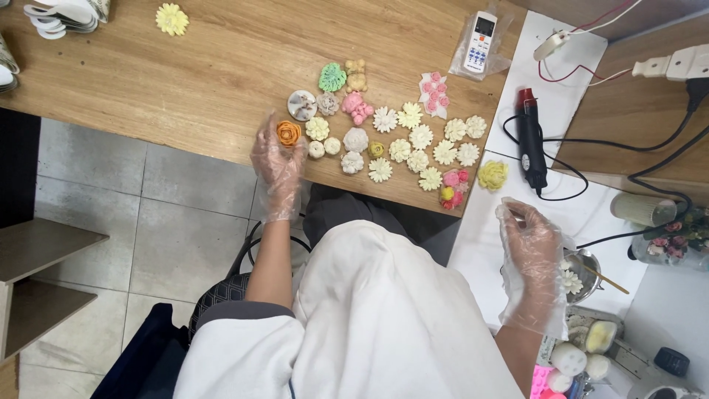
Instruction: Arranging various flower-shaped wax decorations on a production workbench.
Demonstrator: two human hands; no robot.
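Observation:
My left hand (278,164), in a clear plastic glove, holds a small orange rose-shaped piece (289,133) at the left end of a spread of moulded flowers on the wooden table (221,66). Cream daisies (421,137), a green shell piece (332,77), a pink bear shape (357,108) and a round grey disc (301,105) lie beside it. My right hand (529,255), also gloved, hovers over the white counter (480,244) with fingers loosely curled; nothing shows in it. A small metal pot (583,275) with a wooden stick sits just right of it.
A black heat gun (530,140) with its cord lies on the white counter next to a yellow flower (492,175). A wrapped white remote (480,41) and a lone yellow flower (171,18) rest on the table. A power strip (676,65) sits far right. Moulds lie near bottom right.

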